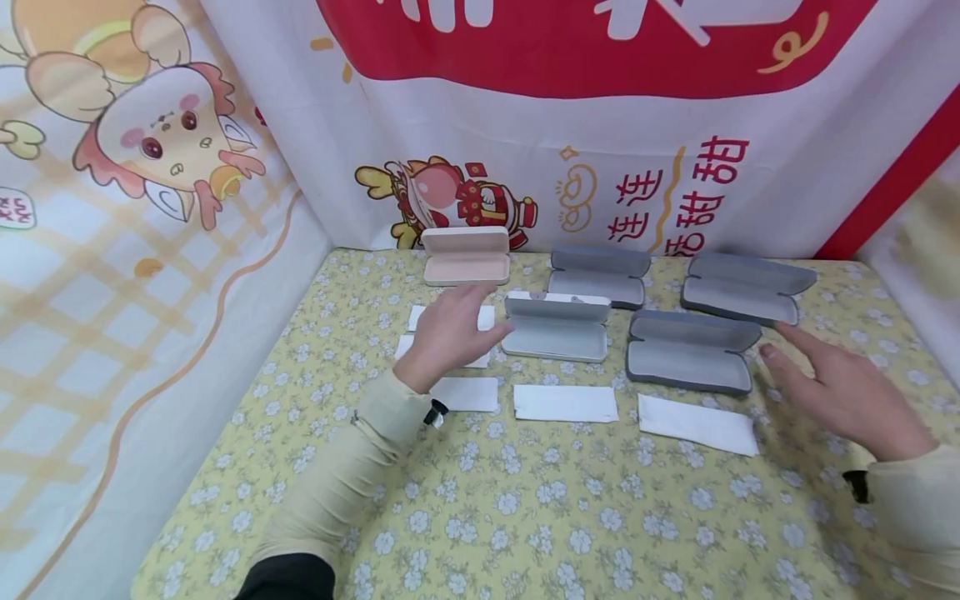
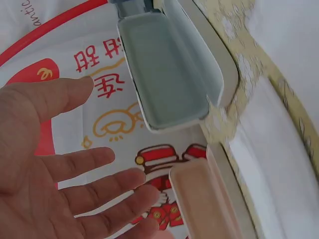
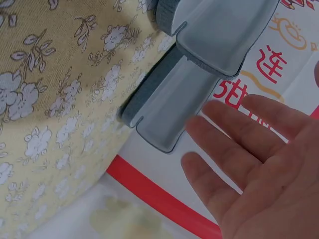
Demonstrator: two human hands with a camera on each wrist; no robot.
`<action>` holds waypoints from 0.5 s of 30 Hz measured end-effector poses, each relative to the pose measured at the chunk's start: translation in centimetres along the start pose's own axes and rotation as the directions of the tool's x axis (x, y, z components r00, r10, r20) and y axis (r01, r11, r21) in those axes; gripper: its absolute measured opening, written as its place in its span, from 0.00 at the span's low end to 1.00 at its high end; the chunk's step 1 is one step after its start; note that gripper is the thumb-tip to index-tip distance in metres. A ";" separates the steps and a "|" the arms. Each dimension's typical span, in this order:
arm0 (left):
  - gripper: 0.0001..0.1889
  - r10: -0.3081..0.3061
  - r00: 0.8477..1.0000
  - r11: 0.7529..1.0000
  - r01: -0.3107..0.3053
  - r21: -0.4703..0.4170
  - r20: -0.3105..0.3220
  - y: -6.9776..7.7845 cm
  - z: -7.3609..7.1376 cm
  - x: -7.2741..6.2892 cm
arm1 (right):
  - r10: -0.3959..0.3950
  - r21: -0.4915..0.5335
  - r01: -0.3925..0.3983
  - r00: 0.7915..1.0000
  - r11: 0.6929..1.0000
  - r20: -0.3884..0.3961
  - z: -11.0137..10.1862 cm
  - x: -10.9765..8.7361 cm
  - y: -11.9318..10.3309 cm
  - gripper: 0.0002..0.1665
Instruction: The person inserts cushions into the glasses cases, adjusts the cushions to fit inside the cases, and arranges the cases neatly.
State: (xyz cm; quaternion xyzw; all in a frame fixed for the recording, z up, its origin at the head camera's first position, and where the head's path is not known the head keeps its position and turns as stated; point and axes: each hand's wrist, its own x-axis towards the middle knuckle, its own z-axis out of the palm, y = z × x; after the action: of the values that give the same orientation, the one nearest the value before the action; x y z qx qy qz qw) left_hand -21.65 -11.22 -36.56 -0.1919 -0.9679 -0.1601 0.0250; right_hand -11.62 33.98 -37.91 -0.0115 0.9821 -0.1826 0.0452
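Several glasses cases stand with lids raised on the table: a pink case (image 1: 467,268), a white case with pale green lining (image 1: 555,340), and three dark grey ones, at back centre (image 1: 597,287), back right (image 1: 741,298) and front right (image 1: 690,362). My left hand (image 1: 453,332) hovers left of the white case, over folded white cloths, its fingers spread and holding nothing in the left wrist view. On the right, my right hand (image 1: 847,390) is beside the grey cases with fingers extended. The right wrist view shows nothing in its grasp; whether a fingertip touches a case I cannot tell.
Folded white cloths lie in front of the cases, at left (image 1: 468,395), middle (image 1: 566,403) and right (image 1: 697,424); more are partly hidden under my left hand. A yellow floral cloth (image 1: 525,517) covers the table. Printed white curtains (image 1: 285,92) hang behind and at the sides.
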 end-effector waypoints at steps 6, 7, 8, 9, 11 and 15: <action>0.30 0.012 0.994 0.952 0.023 -0.306 0.112 0.5 0.6 0.1 | 0.022 0.031 -0.021 0.999 0.999 -0.035 0.4 0.0 0.1 0.47; 0.29 0.025 0.992 0.940 0.019 -0.342 0.126 0.6 0.8 0.2 | 0.023 0.035 -0.021 0.999 0.999 -0.045 0.5 0.0 0.1 0.47; 0.28 0.038 0.990 0.928 0.014 -0.371 0.134 0.7 0.9 0.3 | 0.022 0.041 -0.020 0.998 0.999 -0.053 0.6 0.0 0.1 0.46; 0.28 0.054 0.988 0.917 0.008 -0.399 0.144 0.8 1.1 0.4 | 0.021 0.048 -0.018 0.998 0.999 -0.062 0.7 0.0 0.1 0.45; 0.27 0.082 0.984 0.897 -0.004 -0.443 0.157 1.0 1.4 0.6 | 0.010 0.065 -0.006 0.997 0.998 -0.076 0.9 0.0 0.2 0.42; 0.25 0.118 0.976 0.870 -0.012 -0.493 0.183 1.7 2.0 0.9 | -0.017 0.114 0.025 0.998 0.993 -0.065 1.1 -0.1 0.3 0.37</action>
State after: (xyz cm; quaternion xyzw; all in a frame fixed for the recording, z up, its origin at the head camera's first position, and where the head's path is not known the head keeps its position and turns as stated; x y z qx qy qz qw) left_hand -21.82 -8.76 -37.89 -0.2402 -0.8860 -0.3780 -0.1200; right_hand -11.42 33.88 -39.07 -0.0134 0.9707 -0.2396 0.0124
